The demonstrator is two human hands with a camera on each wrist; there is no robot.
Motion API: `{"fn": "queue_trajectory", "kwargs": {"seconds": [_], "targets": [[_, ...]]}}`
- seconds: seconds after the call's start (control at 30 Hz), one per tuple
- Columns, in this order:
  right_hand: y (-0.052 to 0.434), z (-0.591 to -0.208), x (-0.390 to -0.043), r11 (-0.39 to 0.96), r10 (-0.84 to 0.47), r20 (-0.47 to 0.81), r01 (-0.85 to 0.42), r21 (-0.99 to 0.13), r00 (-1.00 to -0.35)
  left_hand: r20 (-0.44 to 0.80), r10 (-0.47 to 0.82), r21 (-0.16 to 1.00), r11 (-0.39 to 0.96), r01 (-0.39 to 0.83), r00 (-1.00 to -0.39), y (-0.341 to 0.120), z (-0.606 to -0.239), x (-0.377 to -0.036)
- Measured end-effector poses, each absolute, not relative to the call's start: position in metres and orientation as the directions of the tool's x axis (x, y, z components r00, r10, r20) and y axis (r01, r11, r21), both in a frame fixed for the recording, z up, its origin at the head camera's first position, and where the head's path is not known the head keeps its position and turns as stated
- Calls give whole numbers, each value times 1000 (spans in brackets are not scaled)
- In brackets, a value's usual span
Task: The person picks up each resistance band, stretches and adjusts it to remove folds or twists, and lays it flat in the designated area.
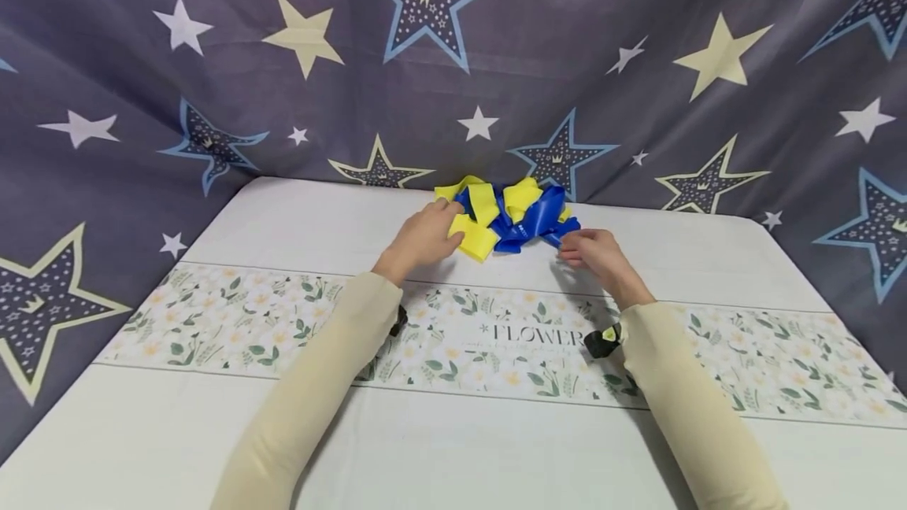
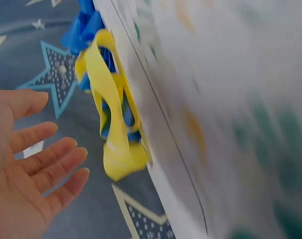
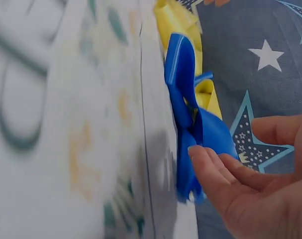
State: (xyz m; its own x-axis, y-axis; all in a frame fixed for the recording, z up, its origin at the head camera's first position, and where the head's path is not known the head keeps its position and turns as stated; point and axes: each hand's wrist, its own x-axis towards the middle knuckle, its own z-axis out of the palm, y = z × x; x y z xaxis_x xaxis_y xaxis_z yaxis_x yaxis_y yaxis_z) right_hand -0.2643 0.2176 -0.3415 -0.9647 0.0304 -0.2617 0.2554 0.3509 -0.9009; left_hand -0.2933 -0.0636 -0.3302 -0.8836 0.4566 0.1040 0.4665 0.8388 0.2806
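Note:
A loose heap of flat, ribbon-like strips lies at the table's far edge, with yellow strips and blue strips looped over each other. Small pale print marks one blue strip. My left hand is at the heap's left side; in the left wrist view its fingers are spread and hold nothing, apart from the yellow strip. At the right end is my right hand. Its fingertips reach the blue strip in the right wrist view, thumb held away; whether they touch it I cannot tell.
A white table spans the view, crossed by a floral band printed with the word FLOWER. Behind its far edge hangs a dark cloth with stars. Each wrist wears a dark strap, such as the right one.

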Motion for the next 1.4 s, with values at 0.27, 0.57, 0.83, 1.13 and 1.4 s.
{"fn": "queue_trajectory", "kwargs": {"seconds": [0.27, 0.57, 0.83, 1.13, 1.4], "targets": [[205, -345, -267, -34, -73, -368, 371, -928, -927, 92, 503, 238, 827, 510, -859, -33, -334, -293], [195, -352, -275, -216, -100, -423, 435, -874, -901, 18, 510, 143, 850, 507, -860, 2, -333, -302], [186, -359, -280, -308, -112, -430, 443, -842, -896, -46, 465, 90, 883, 460, -884, 19, -340, -308], [175, -361, -281, -385, -90, -449, 446, -808, -889, -22, 451, 16, 893, 451, -892, 27, -343, -307], [175, -358, -283, -461, -32, -446, 409, -788, -894, 60, 551, -67, 834, 548, -832, 33, -338, -287]]}}
